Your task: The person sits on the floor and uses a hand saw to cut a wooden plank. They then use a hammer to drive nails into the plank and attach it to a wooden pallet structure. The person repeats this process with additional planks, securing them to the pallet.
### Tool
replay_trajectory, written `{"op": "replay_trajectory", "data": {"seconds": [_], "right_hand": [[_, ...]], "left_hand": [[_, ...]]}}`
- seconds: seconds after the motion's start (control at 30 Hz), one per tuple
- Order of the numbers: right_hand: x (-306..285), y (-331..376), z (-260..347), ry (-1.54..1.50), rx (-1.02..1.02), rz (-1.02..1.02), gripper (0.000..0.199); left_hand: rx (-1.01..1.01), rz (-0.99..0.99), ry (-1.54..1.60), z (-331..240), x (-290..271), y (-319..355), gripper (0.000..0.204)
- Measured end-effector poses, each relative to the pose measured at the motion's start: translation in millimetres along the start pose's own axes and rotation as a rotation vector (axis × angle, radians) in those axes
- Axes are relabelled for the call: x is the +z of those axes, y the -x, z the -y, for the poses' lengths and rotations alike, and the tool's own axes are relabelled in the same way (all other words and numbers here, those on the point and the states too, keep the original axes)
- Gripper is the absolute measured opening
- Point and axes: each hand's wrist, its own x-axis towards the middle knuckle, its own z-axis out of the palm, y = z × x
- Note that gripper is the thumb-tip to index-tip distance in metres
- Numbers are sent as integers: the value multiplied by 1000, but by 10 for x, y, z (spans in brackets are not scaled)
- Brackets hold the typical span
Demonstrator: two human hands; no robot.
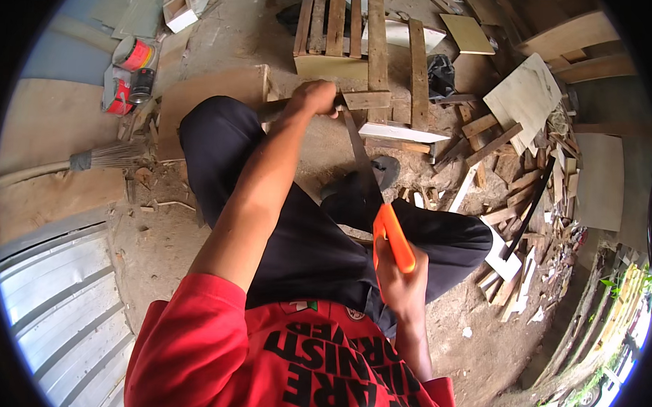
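At the upper left on the floor stand a round tin (135,53) with red-orange label, a dark can (141,86), and a red-white package (117,96).

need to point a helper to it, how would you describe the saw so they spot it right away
Start at the slatted wooden pallet at the top of the view, then drop to the short wood strip the left hand pins in front of it. The handsaw runs from that strip back to the right hand. Its bright orange handle stands out from the pale offcuts around it.
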Motion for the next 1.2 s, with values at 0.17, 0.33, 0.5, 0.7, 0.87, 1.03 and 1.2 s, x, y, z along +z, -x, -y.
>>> {"op": "replay_trajectory", "data": {"seconds": [0.17,0.33,0.5,0.7,0.87,1.03,1.2], "right_hand": [[466,-647,-463,28,74,-22,28],[551,-573,-1086,-195,80,38,27],[371,-345,-1107,-176,56,107,26],[431,-326,-542,-146,139,45,33],[-83,-66,174,-93,269,176,29],[-326,128,223,-208,363,162,29],[-352,52,270,-147,385,159,30]], "left_hand": [[-16,-250,-78,-343,-45,450,23],[-56,-360,-83,-356,-103,438,19],[12,88,46,-159,-150,272,20],[90,264,301,-153,-235,190,19],[124,338,480,-187,-297,225,17],[47,309,327,-45,-187,60,28],[232,-45,54,-106,-203,351,46]]}}
